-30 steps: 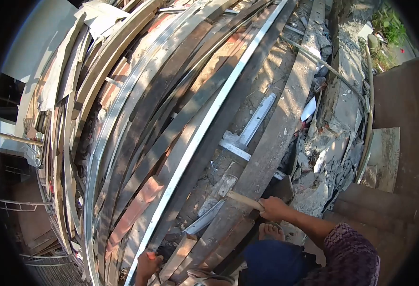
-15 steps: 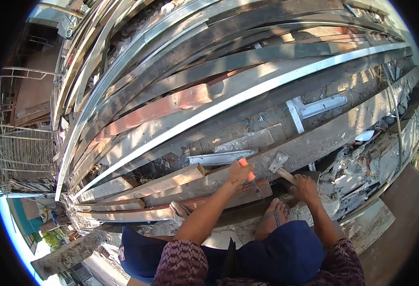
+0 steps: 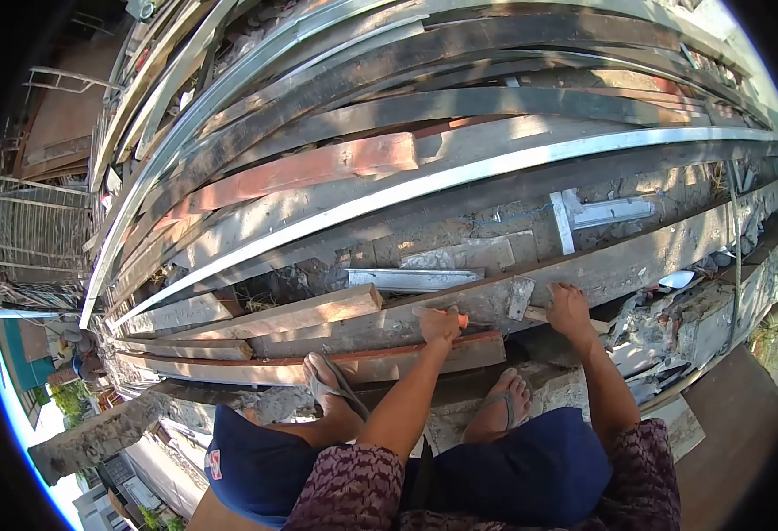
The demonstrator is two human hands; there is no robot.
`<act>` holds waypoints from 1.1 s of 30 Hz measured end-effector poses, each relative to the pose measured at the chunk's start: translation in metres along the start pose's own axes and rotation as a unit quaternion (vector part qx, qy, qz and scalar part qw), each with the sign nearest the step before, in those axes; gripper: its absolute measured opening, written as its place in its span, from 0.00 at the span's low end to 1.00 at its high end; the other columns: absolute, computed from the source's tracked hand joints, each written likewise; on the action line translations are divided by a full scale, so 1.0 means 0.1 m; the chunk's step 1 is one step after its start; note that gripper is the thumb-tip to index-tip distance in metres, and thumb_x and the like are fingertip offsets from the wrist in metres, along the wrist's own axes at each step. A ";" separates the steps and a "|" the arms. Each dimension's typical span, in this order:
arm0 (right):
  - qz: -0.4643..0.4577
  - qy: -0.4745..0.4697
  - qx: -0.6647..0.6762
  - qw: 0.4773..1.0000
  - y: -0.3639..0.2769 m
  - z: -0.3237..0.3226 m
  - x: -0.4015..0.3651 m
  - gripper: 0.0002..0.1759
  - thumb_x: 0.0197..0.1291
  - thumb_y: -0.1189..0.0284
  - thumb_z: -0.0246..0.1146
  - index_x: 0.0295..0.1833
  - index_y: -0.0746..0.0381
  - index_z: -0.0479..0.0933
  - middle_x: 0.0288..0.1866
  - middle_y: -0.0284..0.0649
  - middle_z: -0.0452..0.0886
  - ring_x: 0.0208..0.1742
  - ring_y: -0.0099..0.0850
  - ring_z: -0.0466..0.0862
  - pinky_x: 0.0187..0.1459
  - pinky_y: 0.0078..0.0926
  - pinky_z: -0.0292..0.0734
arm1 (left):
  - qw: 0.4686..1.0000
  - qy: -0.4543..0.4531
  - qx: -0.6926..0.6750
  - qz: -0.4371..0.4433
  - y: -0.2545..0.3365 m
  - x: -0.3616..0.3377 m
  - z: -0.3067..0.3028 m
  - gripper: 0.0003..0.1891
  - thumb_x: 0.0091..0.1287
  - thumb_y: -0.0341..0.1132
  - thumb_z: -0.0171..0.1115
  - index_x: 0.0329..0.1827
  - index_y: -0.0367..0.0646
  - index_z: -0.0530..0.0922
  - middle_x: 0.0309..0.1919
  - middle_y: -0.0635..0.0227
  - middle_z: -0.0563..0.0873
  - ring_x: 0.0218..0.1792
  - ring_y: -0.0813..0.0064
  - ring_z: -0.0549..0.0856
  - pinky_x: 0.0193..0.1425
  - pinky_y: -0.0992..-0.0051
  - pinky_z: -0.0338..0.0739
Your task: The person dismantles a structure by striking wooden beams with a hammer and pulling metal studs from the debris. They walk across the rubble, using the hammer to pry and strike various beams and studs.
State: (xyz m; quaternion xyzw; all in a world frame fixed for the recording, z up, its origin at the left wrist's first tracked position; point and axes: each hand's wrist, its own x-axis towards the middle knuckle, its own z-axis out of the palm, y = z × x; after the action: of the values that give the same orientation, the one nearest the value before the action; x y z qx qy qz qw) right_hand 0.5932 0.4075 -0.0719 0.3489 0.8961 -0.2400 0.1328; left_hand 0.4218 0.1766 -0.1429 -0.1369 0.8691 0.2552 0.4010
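My left hand (image 3: 440,326) is closed around a tool with an orange handle (image 3: 462,320), whose metal part I cannot make out now. It is over a long grey beam (image 3: 619,257), near the end of a reddish beam (image 3: 473,351). To the right, my right hand (image 3: 568,311) is closed on the wooden handle of a hammer (image 3: 520,298). The flat, dirty hammer head lies at the grey beam's edge, between my two hands.
Cut timber (image 3: 318,320) and a pale metal strip (image 3: 389,285) lie beyond my left hand. A long white metal bar (image 3: 459,175) and a red beam (image 3: 300,173) are farther up. Broken concrete (image 3: 716,305) is at the right. My sandalled feet (image 3: 504,405) stand below the beams.
The orange-handled tool has turned from pointing down toward me to lying more level, its blade no longer visible. Both hands have shifted slightly, and the view has tilted.
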 end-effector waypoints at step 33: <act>-0.310 0.069 -0.245 0.916 -1.82 -0.90 1.67 0.39 0.34 0.78 0.66 0.59 0.73 0.68 0.48 0.54 0.71 0.54 0.52 0.71 0.61 0.45 0.63 | 0.885 -0.011 -0.456 0.087 -0.24 -0.02 -1.84 0.24 0.70 0.50 0.60 0.53 0.36 0.76 0.36 0.64 0.84 0.36 0.69 0.84 0.45 0.67 0.79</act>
State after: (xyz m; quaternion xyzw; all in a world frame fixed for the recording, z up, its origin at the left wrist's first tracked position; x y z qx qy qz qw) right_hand 0.3407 0.4314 -0.0011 0.0258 0.9970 -0.0172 0.0711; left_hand 0.3187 0.0552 -0.0485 -0.2254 0.6604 0.6592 0.2802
